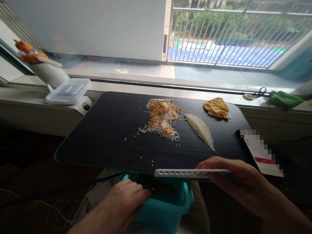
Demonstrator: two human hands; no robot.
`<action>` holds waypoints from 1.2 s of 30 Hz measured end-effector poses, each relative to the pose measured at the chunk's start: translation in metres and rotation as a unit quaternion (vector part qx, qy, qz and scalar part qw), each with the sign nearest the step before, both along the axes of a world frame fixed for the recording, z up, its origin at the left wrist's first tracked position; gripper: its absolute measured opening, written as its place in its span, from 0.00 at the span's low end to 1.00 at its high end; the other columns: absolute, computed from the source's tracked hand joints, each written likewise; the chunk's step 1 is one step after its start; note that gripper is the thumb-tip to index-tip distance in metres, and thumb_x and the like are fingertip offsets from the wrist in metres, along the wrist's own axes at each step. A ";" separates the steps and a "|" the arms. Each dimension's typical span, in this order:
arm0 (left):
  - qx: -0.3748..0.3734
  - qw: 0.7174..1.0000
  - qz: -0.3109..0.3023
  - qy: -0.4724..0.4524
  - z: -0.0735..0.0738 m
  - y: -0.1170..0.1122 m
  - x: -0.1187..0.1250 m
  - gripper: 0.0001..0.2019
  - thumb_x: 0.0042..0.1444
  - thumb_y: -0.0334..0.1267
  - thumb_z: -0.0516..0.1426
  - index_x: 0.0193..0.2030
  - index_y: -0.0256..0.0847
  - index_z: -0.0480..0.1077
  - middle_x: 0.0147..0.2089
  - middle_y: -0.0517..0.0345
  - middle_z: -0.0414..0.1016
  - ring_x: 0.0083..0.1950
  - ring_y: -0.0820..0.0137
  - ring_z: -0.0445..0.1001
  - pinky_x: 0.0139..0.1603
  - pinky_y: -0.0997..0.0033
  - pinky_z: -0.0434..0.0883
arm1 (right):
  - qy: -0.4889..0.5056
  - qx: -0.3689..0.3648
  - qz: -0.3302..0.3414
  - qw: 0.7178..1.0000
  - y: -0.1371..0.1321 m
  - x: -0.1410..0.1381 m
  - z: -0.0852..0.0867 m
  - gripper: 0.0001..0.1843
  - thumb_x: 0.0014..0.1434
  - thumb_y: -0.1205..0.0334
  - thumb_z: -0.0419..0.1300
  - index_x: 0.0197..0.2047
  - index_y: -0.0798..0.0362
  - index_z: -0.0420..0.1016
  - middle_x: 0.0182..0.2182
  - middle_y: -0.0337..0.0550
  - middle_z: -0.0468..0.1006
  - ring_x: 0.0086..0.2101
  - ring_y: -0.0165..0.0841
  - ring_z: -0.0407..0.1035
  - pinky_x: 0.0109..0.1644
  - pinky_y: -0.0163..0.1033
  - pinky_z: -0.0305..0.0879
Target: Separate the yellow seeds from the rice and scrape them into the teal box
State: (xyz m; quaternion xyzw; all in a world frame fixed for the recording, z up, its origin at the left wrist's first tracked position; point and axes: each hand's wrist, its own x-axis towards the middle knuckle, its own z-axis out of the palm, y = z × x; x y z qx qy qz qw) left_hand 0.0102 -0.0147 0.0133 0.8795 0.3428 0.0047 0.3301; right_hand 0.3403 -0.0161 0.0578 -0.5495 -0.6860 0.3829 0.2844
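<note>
My right hand [234,174] grips a thin white plastic piece with a row of slots [180,173], held nearly edge-on at the table's front edge. Below it is a teal plastic bin [165,208], whose dark inside shows a few specks. My left hand [129,193] is closed at the bin's left rim, the fingertips partly hidden. On the black table [102,130] lies a mixed heap of yellow beans and white rice [163,118]. To its right is a long narrow pile of white rice [200,130]. Stray grains lie around the heap and near the front edge.
A folded yellow cloth [216,107] lies at the table's back right, and a white-and-red box [262,156] at its right edge. On the sill are a clear plastic case [69,90], scissors [261,92] and a green cloth [286,99]. Cables [56,208] trail at lower left.
</note>
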 end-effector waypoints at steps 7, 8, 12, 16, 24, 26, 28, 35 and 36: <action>0.062 0.997 -0.003 -0.047 -0.011 0.002 -0.006 0.22 0.57 0.20 0.53 0.53 0.48 0.67 0.46 0.62 0.77 0.46 0.66 0.76 0.54 0.66 0.65 | -0.033 0.150 -0.229 0.961 0.033 0.020 -0.016 0.14 0.61 0.48 0.63 0.43 0.47 0.83 0.37 0.42 0.86 0.36 0.38 0.80 0.40 0.37 0.76; 0.057 0.997 -0.002 -0.046 -0.013 0.002 -0.006 0.22 0.58 0.20 0.53 0.53 0.49 0.67 0.46 0.62 0.77 0.46 0.66 0.76 0.54 0.66 0.65 | -0.038 0.154 -0.235 0.959 0.039 0.020 -0.018 0.14 0.61 0.48 0.63 0.42 0.47 0.83 0.36 0.42 0.86 0.35 0.38 0.80 0.38 0.37 0.76; 0.038 0.999 0.004 -0.037 -0.017 0.001 -0.006 0.21 0.59 0.20 0.52 0.53 0.49 0.67 0.45 0.63 0.76 0.45 0.66 0.75 0.54 0.64 0.64 | -0.029 0.157 -0.210 0.965 0.054 0.016 -0.020 0.12 0.61 0.51 0.63 0.40 0.48 0.83 0.32 0.40 0.85 0.32 0.35 0.79 0.34 0.35 0.75; 0.030 0.999 0.002 -0.030 -0.014 0.003 -0.003 0.20 0.58 0.20 0.51 0.52 0.48 0.67 0.43 0.62 0.76 0.44 0.65 0.74 0.52 0.64 0.66 | -0.005 0.131 -0.188 0.973 0.050 0.015 -0.018 0.11 0.60 0.51 0.63 0.40 0.47 0.83 0.33 0.39 0.85 0.35 0.36 0.81 0.38 0.35 0.77; 0.051 0.998 -0.013 -0.017 -0.007 0.009 0.004 0.17 0.55 0.20 0.53 0.46 0.44 0.70 0.41 0.59 0.78 0.40 0.64 0.75 0.44 0.65 0.68 | -0.007 0.069 -0.203 0.977 0.034 0.020 -0.016 0.18 0.57 0.45 0.65 0.43 0.49 0.83 0.36 0.42 0.87 0.35 0.38 0.81 0.38 0.37 0.78; 0.056 0.998 -0.012 -0.018 -0.006 0.010 0.005 0.16 0.55 0.20 0.53 0.45 0.44 0.70 0.41 0.59 0.78 0.39 0.64 0.75 0.44 0.65 0.68 | -0.020 0.069 -0.202 0.977 0.031 0.020 -0.015 0.18 0.58 0.44 0.64 0.43 0.49 0.83 0.37 0.43 0.87 0.36 0.39 0.81 0.39 0.38 0.78; 0.060 0.998 -0.011 -0.020 -0.006 0.010 0.006 0.17 0.55 0.20 0.52 0.45 0.44 0.70 0.41 0.59 0.78 0.39 0.64 0.75 0.44 0.65 0.68 | -0.024 0.087 -0.210 0.974 0.029 0.020 -0.015 0.18 0.59 0.45 0.64 0.43 0.49 0.82 0.38 0.42 0.87 0.36 0.39 0.81 0.40 0.38 0.78; 0.042 0.999 -0.013 -0.013 -0.007 0.009 0.007 0.17 0.57 0.20 0.51 0.48 0.44 0.70 0.40 0.60 0.77 0.40 0.65 0.74 0.43 0.66 0.66 | -0.019 0.073 -0.198 0.977 0.019 0.025 -0.015 0.17 0.59 0.46 0.64 0.43 0.49 0.82 0.38 0.42 0.86 0.38 0.39 0.81 0.42 0.38 0.78; 0.039 0.999 -0.014 -0.013 -0.007 0.009 0.006 0.17 0.58 0.20 0.51 0.48 0.44 0.70 0.40 0.60 0.77 0.40 0.64 0.74 0.43 0.66 0.66 | -0.018 0.074 -0.198 0.977 0.018 0.026 -0.015 0.17 0.59 0.46 0.64 0.43 0.49 0.82 0.39 0.42 0.86 0.39 0.39 0.81 0.43 0.39 0.78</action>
